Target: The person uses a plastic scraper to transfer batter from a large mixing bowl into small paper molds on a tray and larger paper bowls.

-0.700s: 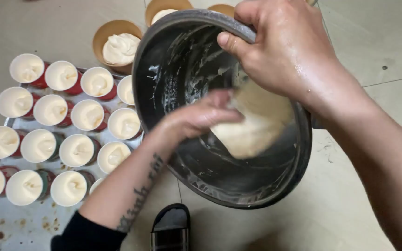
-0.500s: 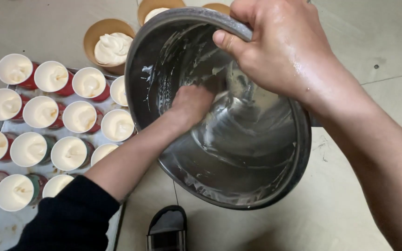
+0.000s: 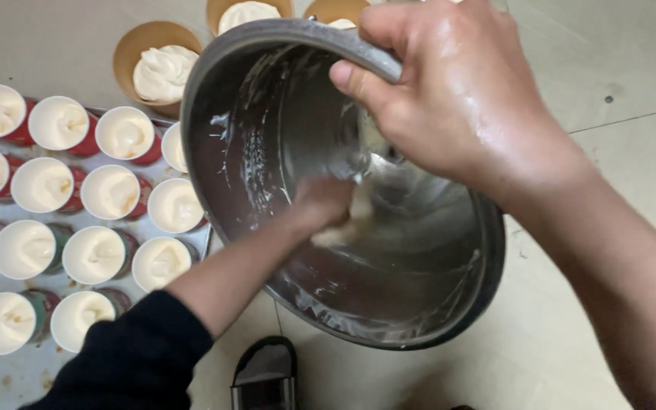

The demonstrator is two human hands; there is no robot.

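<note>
A large grey metal bowl (image 3: 419, 304) is tipped on its side, its inside smeared with pale batter. My right hand (image 3: 457, 99) grips its upper rim, thumb inside. My left hand (image 3: 326, 206), blurred, is deep in the bowl against the bottom. Its fingers are curled over a small lump of batter (image 3: 337, 234). A black sleeve covers my left arm near the elbow.
Several small paper cups (image 3: 108, 190) filled with batter stand in rows on a metal tray (image 3: 9, 383) to the left of the bowl. Larger brown paper cups (image 3: 159, 68) with batter stand behind them. A black sandal (image 3: 266, 376) lies on the tiled floor below the bowl.
My left hand had a large lump of batter at the bowl's front. The lump is gone and the hand has gone deeper to the bottom. The bowl stays tipped in my right hand.
</note>
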